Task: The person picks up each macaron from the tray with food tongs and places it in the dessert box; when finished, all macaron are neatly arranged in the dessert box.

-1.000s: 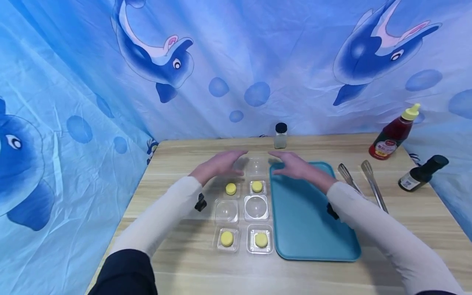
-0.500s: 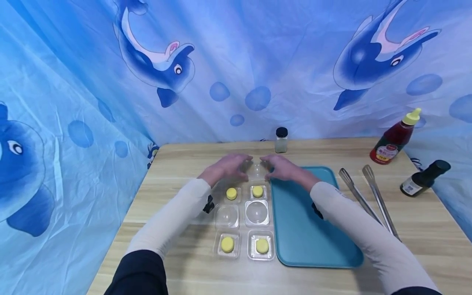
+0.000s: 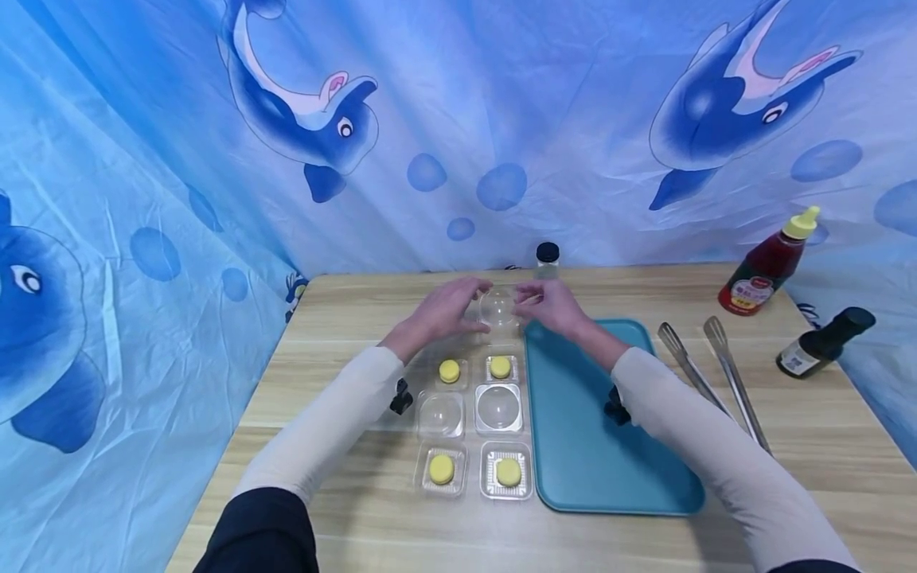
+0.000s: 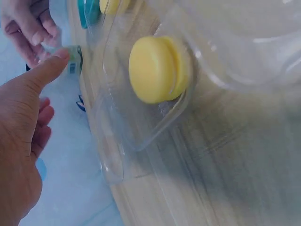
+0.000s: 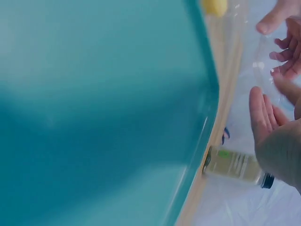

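I'm at what looks like a makeshift food-preparation corner: a wood-grain table hemmed in by blue dolphin-print sheeting, with a red sauce bottle, metal tongs and yellow macarons. The wider building I can't identify.

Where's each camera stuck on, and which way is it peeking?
Head: on the person's head, looking forward and down at a clear domed lid between the left-hand grip and right-hand grip; both sleeves show.
Left wrist: on that wrist, looking past its grip toward a yellow macaron; both grips show.
Right wrist: on that wrist, looking across the teal tray; both grips show, at the picture's right edge.
Shared: both wrist views show the black-capped jar.
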`<state>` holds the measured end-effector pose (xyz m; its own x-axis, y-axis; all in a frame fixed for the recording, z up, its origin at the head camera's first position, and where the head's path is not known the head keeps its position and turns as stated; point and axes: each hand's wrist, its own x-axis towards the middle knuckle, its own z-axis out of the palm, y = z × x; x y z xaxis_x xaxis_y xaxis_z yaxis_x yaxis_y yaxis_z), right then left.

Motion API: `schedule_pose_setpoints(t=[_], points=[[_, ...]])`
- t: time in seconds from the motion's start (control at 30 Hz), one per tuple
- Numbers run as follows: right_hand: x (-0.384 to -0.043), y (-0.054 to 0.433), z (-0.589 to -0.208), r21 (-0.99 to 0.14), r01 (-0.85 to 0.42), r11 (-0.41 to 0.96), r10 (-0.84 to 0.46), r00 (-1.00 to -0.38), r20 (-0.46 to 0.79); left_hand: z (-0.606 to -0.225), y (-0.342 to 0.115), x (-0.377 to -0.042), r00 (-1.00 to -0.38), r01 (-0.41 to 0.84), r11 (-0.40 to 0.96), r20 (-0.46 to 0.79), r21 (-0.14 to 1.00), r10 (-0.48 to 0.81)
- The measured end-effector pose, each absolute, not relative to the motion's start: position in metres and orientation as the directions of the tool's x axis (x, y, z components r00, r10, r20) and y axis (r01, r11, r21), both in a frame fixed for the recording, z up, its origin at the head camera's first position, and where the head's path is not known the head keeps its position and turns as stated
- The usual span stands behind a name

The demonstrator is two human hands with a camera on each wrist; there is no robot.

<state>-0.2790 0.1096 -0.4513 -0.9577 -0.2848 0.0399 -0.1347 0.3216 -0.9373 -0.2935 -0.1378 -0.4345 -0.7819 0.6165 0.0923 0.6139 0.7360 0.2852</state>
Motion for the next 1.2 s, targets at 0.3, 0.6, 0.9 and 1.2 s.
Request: schedule_pose_setpoints(t=[0.3,0.6,0.9,1.2], points=[[-0.269,0.105,-0.442,-0.979,-0.04,0.202,-0.153,-0.988,0.009,-0.438,-0.139,-0.28,-0.755,0.642,0.633,0.216,0.433,0.619],[-0.253,0.106,-0.445,-0.881,-0.36,0.306,-0.22,-0.927,0.302,-0.437,-0.152,-0.271,-0.81,0.509,0.567,0.137,0.648,0.57],[-0.24,0.106,-0.452,-0.784,-0.57,0.246,-0.273,-0.817,0.508,-0.433,-0.16,-0.265,-0.761,0.412,0.501,-0.015,0.761,0.649],[-0.227,0.111,-0.451,-0.774,-0.557,0.301,-0.432,-0.803,0.41,-0.434,-0.158,-0.256,-0.753,0.373,0.49,-0.052,0.788,0.656]])
